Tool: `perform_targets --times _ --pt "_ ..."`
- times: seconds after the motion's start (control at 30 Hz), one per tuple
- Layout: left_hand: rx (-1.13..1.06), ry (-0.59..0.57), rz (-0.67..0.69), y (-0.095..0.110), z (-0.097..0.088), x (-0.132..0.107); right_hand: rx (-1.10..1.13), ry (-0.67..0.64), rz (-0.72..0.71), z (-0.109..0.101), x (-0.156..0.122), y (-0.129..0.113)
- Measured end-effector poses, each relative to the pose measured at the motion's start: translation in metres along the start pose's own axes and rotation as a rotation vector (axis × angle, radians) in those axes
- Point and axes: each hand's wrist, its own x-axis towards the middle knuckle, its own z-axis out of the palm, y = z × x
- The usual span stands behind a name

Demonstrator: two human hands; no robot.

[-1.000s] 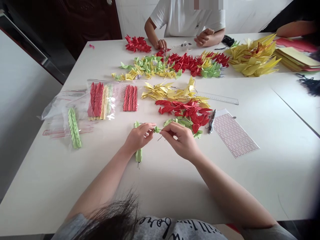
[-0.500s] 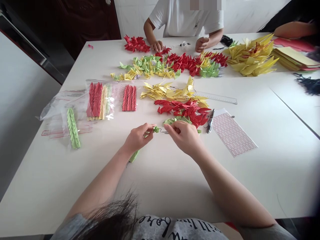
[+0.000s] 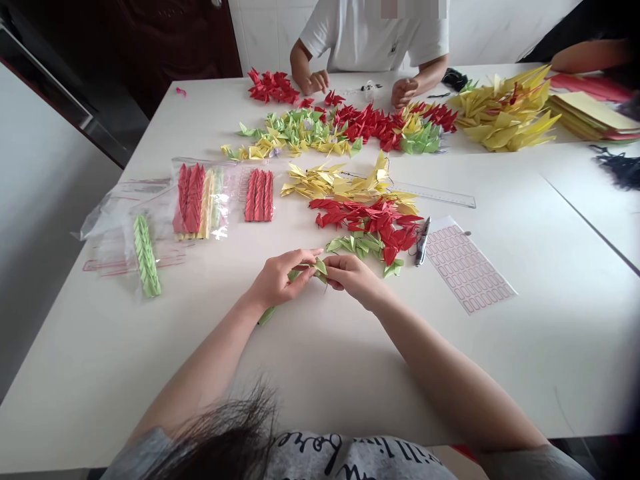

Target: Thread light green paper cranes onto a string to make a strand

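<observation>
The left hand [image 3: 277, 280] and the right hand [image 3: 354, 281] are together above the white surface [image 3: 550, 353], closed around a strand of green paper cranes [image 3: 320, 268]. The left hand grips the strand's body, and its lower end [image 3: 267, 315] trails toward 7 o'clock. The right hand pinches the top end, where the folded crane wings show between the hands. Any thread there is hidden or too fine to make out.

Some of the work looks done. At 10 o'clock, tightly stacked red and yellow strands [image 3: 197, 201] lie in a clear plastic bag [image 3: 227, 200], with a red group [image 3: 259, 195] just beside it. A green strand [image 3: 145, 257] lies farther out toward 9 o'clock.

Much more remains loose. From 11 to 1 o'clock sit yellow cranes [image 3: 340, 183], red cranes [image 3: 367, 220] and green cranes [image 3: 357, 245], with a wider mixed band [image 3: 340, 130] beyond them. At 2 o'clock lie a pen [image 3: 423, 241], a label sheet [image 3: 467, 267] and a clear ruler [image 3: 440, 195]. Farther off, a co-worker's hands [image 3: 404, 92] rest among the cranes, and large yellow cranes [image 3: 505, 113] sit beside stacked paper [image 3: 590, 117].
</observation>
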Motion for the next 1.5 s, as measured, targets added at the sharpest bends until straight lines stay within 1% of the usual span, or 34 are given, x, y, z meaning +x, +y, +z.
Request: perform_targets --times 0.07,0.13,0.2,0.27,0.4,0.5,0.57,0.63,0.7,0.8,0.9,1.03,1.17,1.27,1.37,1.5 --pt "0.022 0.019 0.018 0.000 0.001 0.000 0.031 0.000 -0.006 0.001 0.001 0.001" --pt "0.036 0.030 0.001 0.001 0.001 0.000 0.024 0.004 -0.005 0.002 0.001 0.001" --pt "0.029 0.047 -0.043 0.001 0.003 0.000 -0.006 0.005 -0.006 0.003 0.000 0.000" --pt "-0.006 0.066 -0.117 0.001 0.004 0.000 -0.052 0.006 -0.008 0.004 -0.001 -0.001" --pt "-0.206 0.117 -0.295 0.002 0.006 0.003 -0.122 -0.004 -0.037 0.006 -0.003 -0.001" --pt "-0.372 0.175 -0.372 0.001 0.008 0.005 -0.077 -0.005 -0.092 0.006 -0.002 0.001" --pt "-0.376 0.229 -0.349 0.000 0.010 0.005 -0.007 0.011 -0.115 0.006 -0.001 0.002" --pt "-0.310 0.270 -0.268 -0.002 0.012 0.004 0.069 0.023 -0.123 0.006 0.000 0.003" --pt "-0.214 0.285 -0.175 -0.004 0.012 0.003 0.108 0.026 -0.125 0.007 0.000 0.003" --pt "-0.072 0.283 -0.069 -0.005 0.012 0.003 0.077 0.032 -0.121 0.009 -0.001 0.002" --pt "-0.010 0.274 -0.031 -0.004 0.011 0.003 0.021 0.046 -0.136 0.011 -0.003 -0.001" --pt "-0.086 0.242 -0.092 -0.003 0.009 0.002 -0.022 0.054 -0.163 0.014 -0.004 -0.003" --pt "-0.304 0.200 -0.190 -0.002 0.007 0.003 -0.055 0.069 -0.191 0.014 -0.005 -0.002" --pt "-0.432 0.189 -0.220 -0.002 0.004 0.005 -0.091 0.078 -0.225 0.014 -0.004 0.000" --pt "-0.451 0.152 -0.238 -0.003 0.002 0.007 -0.109 0.078 -0.245 0.014 -0.003 0.001" --pt "-0.468 0.086 -0.304 -0.006 0.001 0.008 -0.155 0.110 -0.239 0.014 -0.002 0.002"
